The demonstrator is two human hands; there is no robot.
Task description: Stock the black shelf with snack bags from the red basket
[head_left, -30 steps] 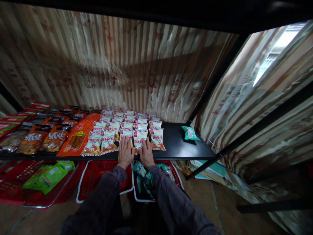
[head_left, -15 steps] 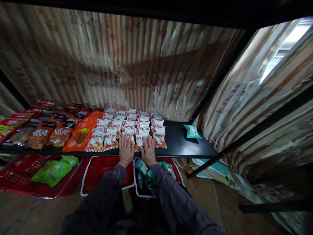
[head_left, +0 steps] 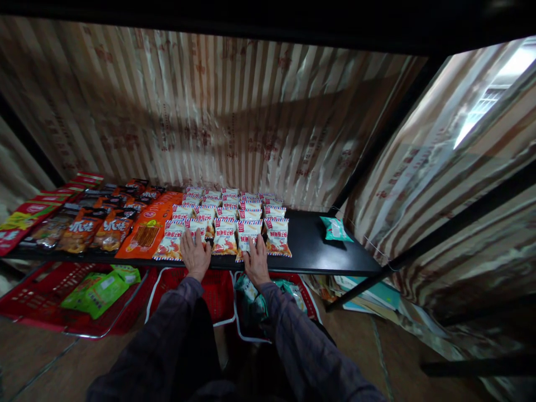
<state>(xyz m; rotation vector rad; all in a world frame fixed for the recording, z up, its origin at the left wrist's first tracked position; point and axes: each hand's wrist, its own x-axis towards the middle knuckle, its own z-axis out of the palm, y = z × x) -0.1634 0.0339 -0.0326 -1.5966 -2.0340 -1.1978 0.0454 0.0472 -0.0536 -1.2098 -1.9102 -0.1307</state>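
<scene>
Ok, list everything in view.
Puffed bags: many, white, centre
Flat packets: some, orange, left
Printed packets: several, orange-black, farther left
Long packets: several, red, leftmost
Crinkled bag: one, teal, shelf's right
Lower shelf: one, black, centre
Plastic baskets: three, red, underneath
Glossy packets: few, green, left basket
Crumpled bags: several, teal, right basket
Striped sheeting: count unclear, brown, behind
Stacked sheets: several, teal, tan, floor
Left hand, right hand: two, purplish sleeves, on puffed bags

We see white snack bags (head_left: 225, 237) with red lettering, orange-brown lower parts and red-and-blue striped edges. We note a bright orange packet (head_left: 151, 229), orange-and-black packets (head_left: 81, 231), a black shelf (head_left: 310, 243), a teal-and-white pouch (head_left: 336, 229), red baskets (head_left: 42, 285) and lime-green packets (head_left: 98, 293). Our sleeves (head_left: 301, 340) are dark purplish-grey, faintly checked; the curtain (head_left: 251, 111) before us has brown-and-cream stripes with dark red print.
</scene>
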